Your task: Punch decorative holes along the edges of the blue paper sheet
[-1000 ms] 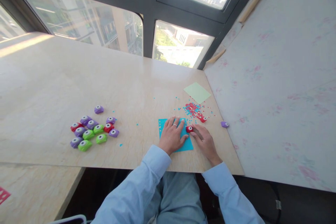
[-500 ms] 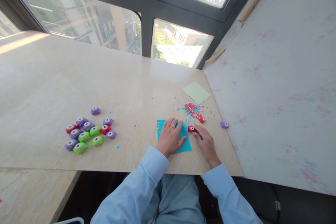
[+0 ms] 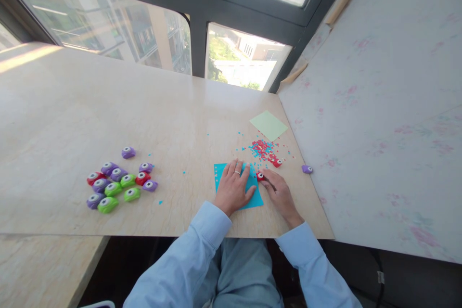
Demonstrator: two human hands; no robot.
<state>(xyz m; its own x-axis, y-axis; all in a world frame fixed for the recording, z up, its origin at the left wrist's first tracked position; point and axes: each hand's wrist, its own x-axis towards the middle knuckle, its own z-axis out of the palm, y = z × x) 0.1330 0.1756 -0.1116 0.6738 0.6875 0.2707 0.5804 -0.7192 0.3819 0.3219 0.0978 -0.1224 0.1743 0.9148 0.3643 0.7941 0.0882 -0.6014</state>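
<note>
Light blue long shirt sleeves with buttoned cuffs, grey-blue trousers, a ring on the left hand (image 3: pixel 234 187).

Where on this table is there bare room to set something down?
Bare: the stretch between the punch cluster and the blue paper, and the far table toward the window. Crowded: the right corner, with confetti, green paper and both hands.

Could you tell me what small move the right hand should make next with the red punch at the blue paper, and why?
Probably press down on the red punch. The right hand has its fingers on it at the right edge of the blue paper, which the left hand pins flat. Red and blue punched bits lie just beyond, so more punching seems likely.
</note>
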